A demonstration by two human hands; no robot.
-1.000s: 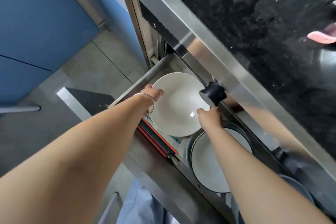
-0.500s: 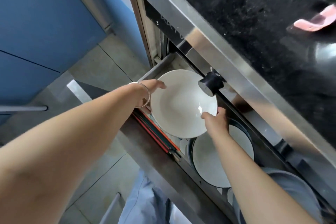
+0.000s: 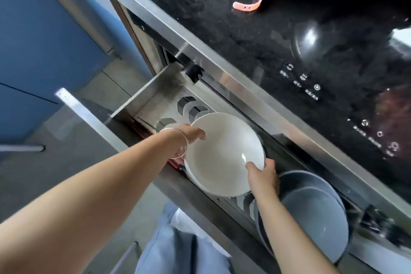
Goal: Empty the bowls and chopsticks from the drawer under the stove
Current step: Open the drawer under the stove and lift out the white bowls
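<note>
Both hands held one white bowl [image 3: 222,153] over the open drawer [image 3: 155,95] under the stove [image 3: 278,35]; the left hand [image 3: 189,138] gripped the left rim, thumb over the edge and fingers under it; the right hand [image 3: 263,173] clamped the near right rim, thumb inside the bowl. A thin bangle [image 3: 178,142] sat on the left wrist. Grey bowls [image 3: 311,213] stood stacked in the drawer, just right of the white one. Red chopsticks [image 3: 175,163] lay along the front edge of the drawer, mostly hidden under the left wrist. A pink strap [image 3: 246,6] lay on the black stove top.
</note>
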